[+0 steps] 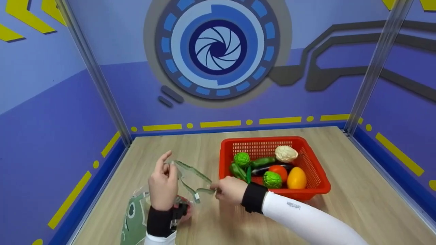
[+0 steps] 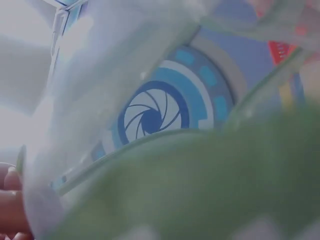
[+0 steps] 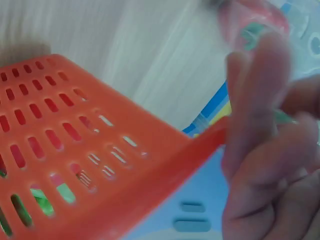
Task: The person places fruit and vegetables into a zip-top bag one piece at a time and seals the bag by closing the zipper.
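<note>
A clear zip bag (image 1: 134,219) with a green cartoon face printed on it lies at the front left, its green-edged mouth (image 1: 196,173) spread between both hands. My left hand (image 1: 162,189) pinches the left end of that mouth, forefinger raised. The right hand (image 1: 231,190) pinches its right end, close to the basket's left front corner. A small white slider (image 1: 196,196) hangs on the lower green strip. Something red (image 3: 250,17) with a green part shows through the plastic, partly hidden by the left wrist. In the left wrist view, blurred bag film (image 2: 190,190) covers much of the picture.
Right of the bag stands a red plastic basket (image 1: 322,185) holding several vegetables and fruits: a tomato (image 1: 278,170), an eggplant (image 1: 262,170), a yellow fruit (image 1: 296,178), green peppers (image 1: 237,171) and a whitish cabbage-like piece (image 1: 286,153). Walls enclose the wooden table (image 1: 177,146).
</note>
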The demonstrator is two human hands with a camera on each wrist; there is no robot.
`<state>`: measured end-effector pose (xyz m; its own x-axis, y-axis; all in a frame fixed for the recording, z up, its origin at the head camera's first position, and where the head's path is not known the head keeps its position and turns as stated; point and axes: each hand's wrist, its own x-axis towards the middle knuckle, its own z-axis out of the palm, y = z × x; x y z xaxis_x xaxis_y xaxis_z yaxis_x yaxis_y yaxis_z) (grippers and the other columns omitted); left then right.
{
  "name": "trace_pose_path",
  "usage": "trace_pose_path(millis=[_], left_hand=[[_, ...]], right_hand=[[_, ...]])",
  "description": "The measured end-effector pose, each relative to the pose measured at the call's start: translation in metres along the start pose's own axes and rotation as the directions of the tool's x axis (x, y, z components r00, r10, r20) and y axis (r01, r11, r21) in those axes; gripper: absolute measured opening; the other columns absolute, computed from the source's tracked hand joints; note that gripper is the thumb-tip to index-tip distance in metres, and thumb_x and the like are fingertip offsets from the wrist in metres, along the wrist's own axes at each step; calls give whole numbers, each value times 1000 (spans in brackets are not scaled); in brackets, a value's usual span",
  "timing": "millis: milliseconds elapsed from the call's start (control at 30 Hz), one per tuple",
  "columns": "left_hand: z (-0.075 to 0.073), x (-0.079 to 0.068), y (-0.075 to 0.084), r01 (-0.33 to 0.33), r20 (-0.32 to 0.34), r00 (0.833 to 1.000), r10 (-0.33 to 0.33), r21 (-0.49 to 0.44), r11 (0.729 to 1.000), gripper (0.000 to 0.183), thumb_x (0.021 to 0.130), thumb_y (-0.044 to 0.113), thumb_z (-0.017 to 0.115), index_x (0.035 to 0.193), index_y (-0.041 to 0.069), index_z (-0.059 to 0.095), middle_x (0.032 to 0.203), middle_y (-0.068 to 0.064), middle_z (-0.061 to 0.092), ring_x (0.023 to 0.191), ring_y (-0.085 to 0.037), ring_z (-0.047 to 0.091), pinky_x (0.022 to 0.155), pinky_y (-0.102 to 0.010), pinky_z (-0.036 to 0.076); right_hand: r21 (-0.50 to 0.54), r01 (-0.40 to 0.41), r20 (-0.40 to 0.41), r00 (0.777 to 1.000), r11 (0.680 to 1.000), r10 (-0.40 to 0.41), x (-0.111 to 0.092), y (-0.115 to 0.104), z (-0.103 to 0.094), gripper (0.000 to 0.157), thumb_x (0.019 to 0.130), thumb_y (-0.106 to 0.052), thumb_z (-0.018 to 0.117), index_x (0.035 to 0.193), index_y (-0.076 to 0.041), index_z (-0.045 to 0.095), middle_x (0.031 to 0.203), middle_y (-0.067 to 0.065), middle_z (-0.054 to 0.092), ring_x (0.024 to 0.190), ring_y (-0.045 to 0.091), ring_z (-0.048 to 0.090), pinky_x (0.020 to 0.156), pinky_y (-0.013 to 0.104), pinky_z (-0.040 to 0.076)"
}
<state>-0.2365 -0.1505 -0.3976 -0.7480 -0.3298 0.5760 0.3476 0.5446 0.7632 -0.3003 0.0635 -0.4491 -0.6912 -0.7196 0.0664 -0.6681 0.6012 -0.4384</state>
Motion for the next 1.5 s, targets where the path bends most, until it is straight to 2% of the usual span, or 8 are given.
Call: trace_pose_path(millis=[100, 200, 333, 433, 767, 1100, 1300, 1500], left_hand=[[-6, 3, 1, -28, -40, 999, 29, 16, 999, 33, 100, 1, 59, 133, 1, 62, 62, 7, 32, 48, -2, 28, 47, -20, 27], [-10, 4, 1, -51, -63, 997, 52, 26, 998, 33, 99, 1, 59, 133, 1, 61, 61, 7, 31, 49, -1, 27, 47, -20, 25], [-11, 2, 2, -45, -17, 999, 46, 7, 999, 36, 100, 3, 60, 136, -1, 57, 60, 7, 32, 47, 0, 27, 46, -20, 25], [-9, 0, 3, -8, 40, 999, 8, 4, 1000, 35, 102, 6, 60, 135, -3, 52, 60, 7, 34, 47, -1, 28, 46, -20, 26], [8, -6, -2, 0, 99, 995, -10, 98, 995, 15, 100, 9, 64, 90, 6, 53, 67, -1, 48, 53, -7, 40, 49, -22, 34], [30, -14, -10, 8, 139, 990, -33, 180, 984, 22, 97, 6, 59, 78, 11, 50, 64, 3, 40, 52, -5, 37, 49, -22, 31], [38, -17, -16, 45, 142, 987, -70, 173, 984, 24, 96, 5, 56, 75, 12, 47, 63, 4, 37, 52, -6, 36, 50, -22, 30], [43, -19, -21, 92, 142, 984, -109, 125, 988, 24, 96, 5, 56, 75, 11, 47, 64, 3, 37, 54, -8, 38, 51, -23, 31]], right_hand=[[25, 49, -113, 993, 998, -46, 4, -3, -7, 12, 97, -10, 69, 105, -11, 78, 95, 2, 79, 73, 4, 62, 75, 23, 58], [33, 127, -268, 957, 991, -114, 6, -10, -17, 12, 97, -7, 69, 103, -11, 78, 97, 3, 79, 81, 10, 71, 82, 29, 60], [57, 201, -391, 906, 978, -163, 7, -18, -27, 15, 96, -3, 68, 106, -10, 77, 102, 5, 79, 87, 16, 73, 85, 33, 61], [57, 213, -414, 894, 975, -171, 6, -20, -30, 16, 97, -1, 66, 107, -9, 76, 103, 5, 79, 86, 17, 72, 83, 33, 61], [31, 151, -337, 932, 988, -132, -2, -5, -32, 18, 94, -2, 67, 105, -11, 78, 101, 3, 79, 81, 13, 69, 85, 31, 61], [38, 64, -217, 975, 997, -55, -8, 11, -28, 15, 94, -5, 68, 101, -14, 78, 97, 1, 79, 83, 12, 69, 91, 35, 60], [67, 51, -213, 976, 996, -36, -13, 23, -29, 27, 96, -2, 62, 118, -14, 72, 103, 2, 77, 82, 11, 66, 90, 33, 60], [177, 31, -276, 961, 984, 20, -15, 40, -44, 28, 95, 0, 59, 120, -10, 67, 89, 3, 73, 75, 9, 61, 75, 24, 55]])
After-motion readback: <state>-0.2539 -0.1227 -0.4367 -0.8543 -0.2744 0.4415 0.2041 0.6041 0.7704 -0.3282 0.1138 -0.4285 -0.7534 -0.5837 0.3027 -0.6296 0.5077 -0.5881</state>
